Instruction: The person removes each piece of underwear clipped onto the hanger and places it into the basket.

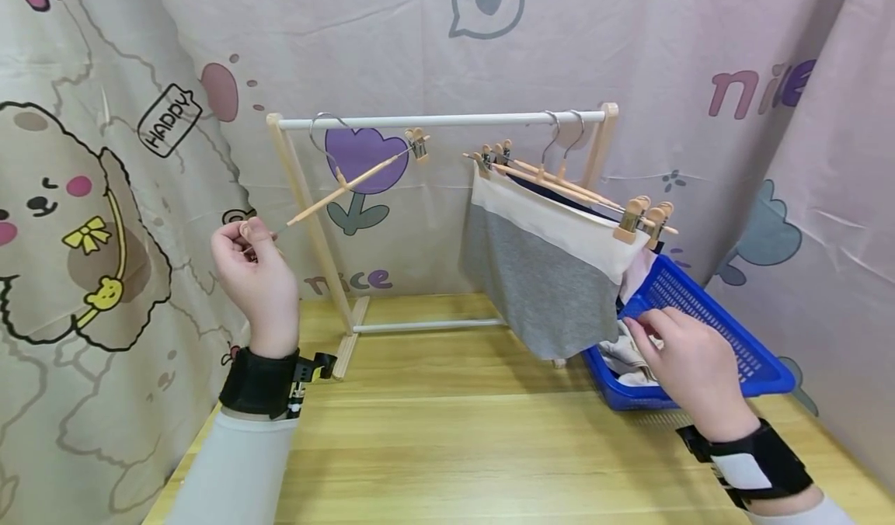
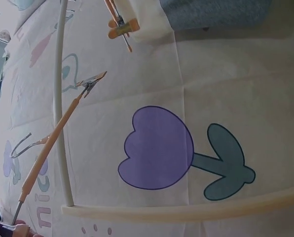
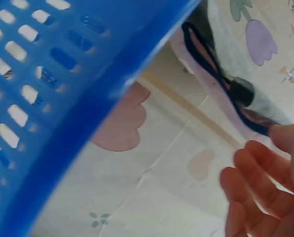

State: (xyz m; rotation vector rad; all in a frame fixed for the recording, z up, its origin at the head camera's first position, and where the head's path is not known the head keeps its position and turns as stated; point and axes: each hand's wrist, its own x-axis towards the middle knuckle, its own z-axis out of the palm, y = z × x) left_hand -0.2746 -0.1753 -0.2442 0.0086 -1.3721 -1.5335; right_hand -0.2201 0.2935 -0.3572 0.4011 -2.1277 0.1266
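Observation:
In the head view my left hand [image 1: 259,269] pinches the near end of a wooden clip hanger [image 1: 343,191], which hangs tilted from the rack's bar by its metal hook. The hanger's far clip [image 1: 417,144] carries nothing. My right hand [image 1: 688,366], fingers loosely bent, is beside the lower right edge of a grey garment with a wide cream waistband [image 1: 548,276]. That garment hangs by clips from a second hanger. Behind it hangs a pink garment with dark trim [image 3: 221,89]. In the right wrist view the thumb appears close to the cloth; whether it touches is unclear.
A drying rack with a white bar [image 1: 447,120] and wooden legs stands on the wooden table [image 1: 447,455]. At the right a blue perforated basket [image 1: 758,366] holds light cloth [image 1: 629,358], partly hidden by my right hand. A printed curtain [image 1: 433,51] closes off the back.

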